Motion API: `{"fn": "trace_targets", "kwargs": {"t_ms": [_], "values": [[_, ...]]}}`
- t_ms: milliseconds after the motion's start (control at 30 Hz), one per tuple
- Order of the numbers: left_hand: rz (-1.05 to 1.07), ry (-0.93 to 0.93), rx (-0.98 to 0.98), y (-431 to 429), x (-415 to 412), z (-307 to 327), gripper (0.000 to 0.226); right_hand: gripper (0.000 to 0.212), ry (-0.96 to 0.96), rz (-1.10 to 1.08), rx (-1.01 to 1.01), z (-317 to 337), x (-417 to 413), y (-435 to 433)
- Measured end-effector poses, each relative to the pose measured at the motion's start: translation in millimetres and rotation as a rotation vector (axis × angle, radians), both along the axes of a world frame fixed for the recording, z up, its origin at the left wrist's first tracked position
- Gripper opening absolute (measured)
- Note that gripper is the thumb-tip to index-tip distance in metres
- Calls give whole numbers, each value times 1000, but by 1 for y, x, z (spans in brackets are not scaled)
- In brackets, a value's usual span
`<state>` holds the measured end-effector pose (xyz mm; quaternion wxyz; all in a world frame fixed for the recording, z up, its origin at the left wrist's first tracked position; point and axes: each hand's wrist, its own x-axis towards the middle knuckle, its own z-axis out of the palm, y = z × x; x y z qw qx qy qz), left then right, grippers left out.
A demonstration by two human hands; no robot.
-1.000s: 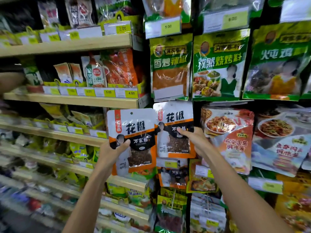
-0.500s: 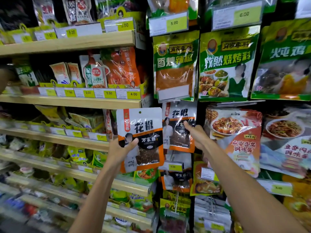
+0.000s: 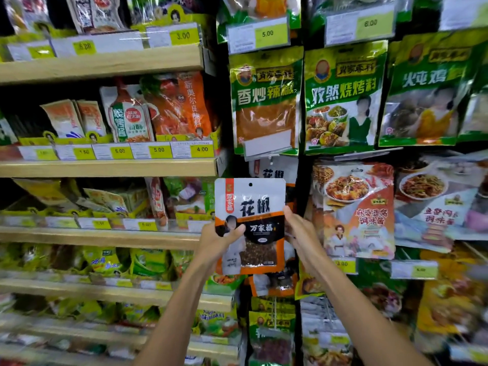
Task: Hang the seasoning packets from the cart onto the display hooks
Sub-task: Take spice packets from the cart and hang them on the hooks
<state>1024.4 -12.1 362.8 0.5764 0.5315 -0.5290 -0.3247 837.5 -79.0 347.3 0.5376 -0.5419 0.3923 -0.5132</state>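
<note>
A white, orange and black seasoning packet [image 3: 253,207] with a punched hole at its top is upright in front of the hanging display. My left hand [image 3: 219,241] grips its lower left corner, thumb across the front. My right hand [image 3: 301,231] lies against the packet's right edge with fairly straight fingers; its thumb is hidden. Just above and behind, another packet of the same kind [image 3: 274,170] hangs on a display hook [image 3: 270,161], mostly covered by the held one. More of the same packets [image 3: 274,285] hang below.
Green seasoning bags [image 3: 264,101] hang in the row above, red-orange sauce packets [image 3: 353,210] to the right. Wooden shelves [image 3: 105,167] with pouches and yellow price tags fill the left side. The cart is out of view.
My left hand has carried the packet right and up, in front of the hung one. My right hand has left the hung packet and come to the held packet's right edge.
</note>
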Motion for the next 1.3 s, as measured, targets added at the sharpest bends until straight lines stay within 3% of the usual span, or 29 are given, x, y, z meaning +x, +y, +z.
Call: {"fn": "trace_targets", "kwargs": {"t_ms": [233, 300, 367, 467, 633, 733, 933, 1300], "values": [[2, -56, -62, -6, -27, 23, 22, 27, -43, -79, -58, 19, -1, 6], [128, -212, -171, -6, -20, 32, 18, 27, -42, -95, -47, 20, -6, 5], [427, -404, -376, -6, -5, 44, 14, 28, -8, -116, -54, 20, -10, 2], [821, -865, -770, -21, 25, 64, 18, 23, 9, -135, -72, 23, -13, -4], [828, -1237, -817, -56, 61, 71, 27, 22, 7, -150, -76, 36, -11, -18], [811, -1283, -850, -69, 71, 64, 31, 25, 5, -157, -82, 42, -9, -25], [859, -1190, -910, -82, 71, 57, 27, 31, 16, -212, -70, 45, -4, -34], [834, -1166, -934, -78, 70, 61, 27, 20, 30, -292, 20, 57, 15, -67]]}}
